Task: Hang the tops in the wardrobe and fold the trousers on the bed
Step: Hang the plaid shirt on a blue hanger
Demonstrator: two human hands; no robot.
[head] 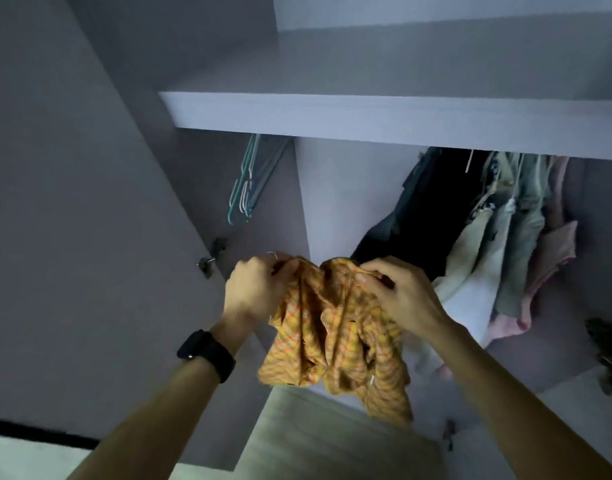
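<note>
An orange checked top [335, 334] hangs bunched between both my hands in front of the open wardrobe [366, 116]. My left hand [256, 289], with a black watch on its wrist, grips the top's left edge together with a thin wire hanger hook [272, 254] that sticks up above the fingers. My right hand [398, 289] pinches the fabric at the top's right side, near the collar. The rest of the hanger is hidden in the cloth.
Several empty teal and white hangers [249, 181] hang at the wardrobe's left under the shelf. Dark and pale garments [488, 237] hang at the right. The open door [89, 237] stands at the left, its hinge [212, 258] close to my left hand.
</note>
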